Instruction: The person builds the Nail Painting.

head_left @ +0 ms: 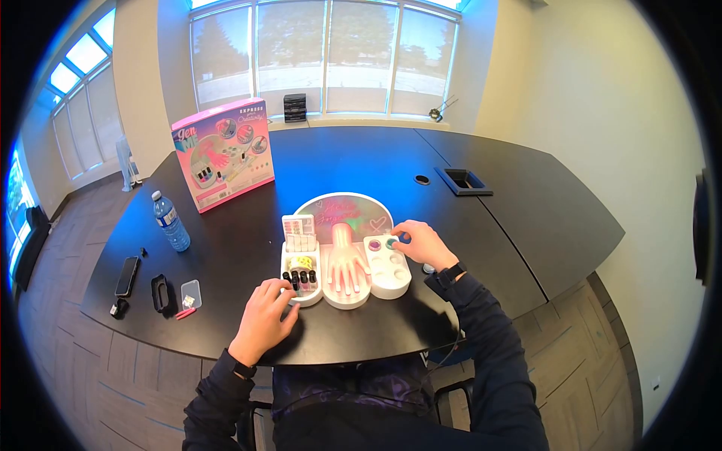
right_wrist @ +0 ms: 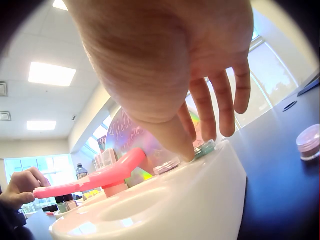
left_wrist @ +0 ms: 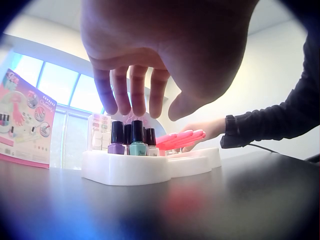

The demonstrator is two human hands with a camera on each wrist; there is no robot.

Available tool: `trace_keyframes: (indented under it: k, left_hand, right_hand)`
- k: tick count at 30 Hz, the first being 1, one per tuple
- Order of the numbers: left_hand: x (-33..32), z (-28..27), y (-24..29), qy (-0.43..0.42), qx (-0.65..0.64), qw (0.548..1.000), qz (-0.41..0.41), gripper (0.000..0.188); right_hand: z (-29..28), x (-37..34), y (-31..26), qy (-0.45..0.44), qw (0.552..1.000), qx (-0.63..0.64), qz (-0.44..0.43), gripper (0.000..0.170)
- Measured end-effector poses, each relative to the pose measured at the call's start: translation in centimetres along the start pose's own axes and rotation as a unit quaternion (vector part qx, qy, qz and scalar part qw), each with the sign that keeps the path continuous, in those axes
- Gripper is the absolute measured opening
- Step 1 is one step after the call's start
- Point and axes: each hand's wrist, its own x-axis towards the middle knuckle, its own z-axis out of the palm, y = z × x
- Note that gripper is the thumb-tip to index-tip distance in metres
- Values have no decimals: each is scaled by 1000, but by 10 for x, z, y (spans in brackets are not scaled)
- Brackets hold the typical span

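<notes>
A white nail-play station [head_left: 347,302] stands at the table's front, with a pink model hand [head_left: 347,263] in its middle. My right hand [head_left: 425,246] is over the station's right section, thumb and fingertips pinching a small teal glitter pot [right_wrist: 204,149] at its top. Beside that sits a purple glitter pot [head_left: 374,245]; several round wells lie nearer me. My left hand [head_left: 263,316] hovers at the left section, fingers loosely bent and holding nothing. Just under its fingertips stand several nail polish bottles [left_wrist: 138,142] with black caps, purple and mint among them. Behind them is a yellow roll [head_left: 301,262].
A pink product box [head_left: 224,154] and a water bottle [head_left: 171,222] stand at the left. Nearer lie a phone [head_left: 127,276], a black case [head_left: 160,293] and a clear plastic tray [head_left: 191,293]. Another small pot [right_wrist: 309,143] rests on the table right of the station.
</notes>
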Motion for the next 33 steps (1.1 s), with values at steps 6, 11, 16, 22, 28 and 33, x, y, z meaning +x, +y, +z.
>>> trace_keyframes:
  k: [6, 11, 16, 22, 28, 33]
  left_hand:
    - [0, 0, 0, 0, 1, 1000, 1, 24]
    - [1, 0, 1, 1, 2, 1000, -1, 24]
    - [1, -1, 1, -1, 2, 1000, -3, 24]
    - [0, -1, 2, 3, 3, 1000, -8, 24]
    - [-1, 0, 0, -1, 7, 1000, -4, 23]
    - [-2, 1, 0, -2, 4, 1000, -4, 23]
  right_hand:
    - [-9, -5, 22, 7, 999, -22, 44, 26]
    - [-6, -14, 46, -9, 995, -77, 58, 28]
    - [-2, -19, 62, -26, 989, -100, 107, 32]
    - [-1, -23, 65, -39, 981, -145, 120, 32]
    - [2, -24, 68, -35, 982, -142, 118, 27]
    - [4, -24, 71, -40, 984, -119, 124, 25]
